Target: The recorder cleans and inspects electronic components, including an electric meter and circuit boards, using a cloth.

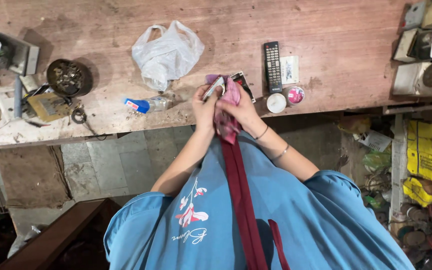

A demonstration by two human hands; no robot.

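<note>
Both hands closed on a flat device wrapped in pink cloth

Left hand (204,107) gripping the thin metallic-edged device (214,88); right hand (243,110) pinching crumpled soft pink cloth (228,112) against it — above the scuffed wooden bench (346,55) edge, near a slim black remote (272,66)

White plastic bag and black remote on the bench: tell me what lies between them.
In the head view, between the white plastic bag and the black remote, the wooden bench is bare; the hands work lower, at its edge.
</note>
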